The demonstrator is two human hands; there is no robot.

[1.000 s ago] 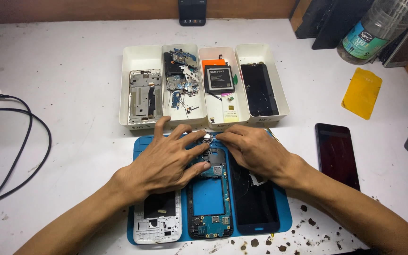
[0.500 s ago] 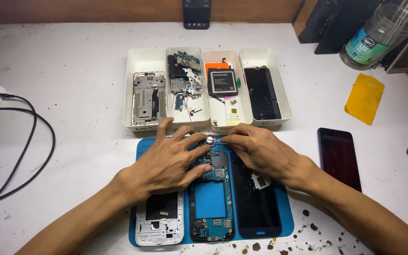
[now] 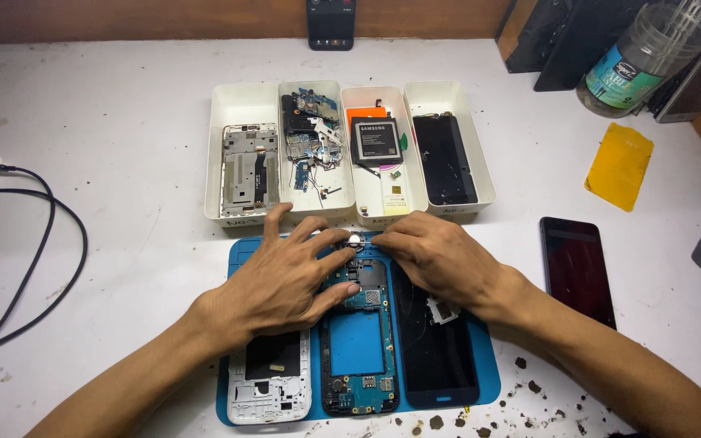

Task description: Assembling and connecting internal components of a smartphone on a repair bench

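1. Pressing down with left hand [image 3: 281,280] spread flat over the blue phone board [image 3: 359,337], fingertips on its top end; not clenched, grasping nothing.
2. Pinching with right hand [image 3: 440,259] a small round silver part [image 3: 355,240] at the board's top edge.
3. Lying on blue mat [image 3: 241,251], mid-tabletop; likely light, stiff, fragile; best held by edges.
4. Crowding close: white frame [image 3: 269,377], black screen panel [image 3: 440,357], 4 white trays [image 3: 241,105] behind, black phone [image 3: 576,268] right, cable [image 3: 34,268] left.
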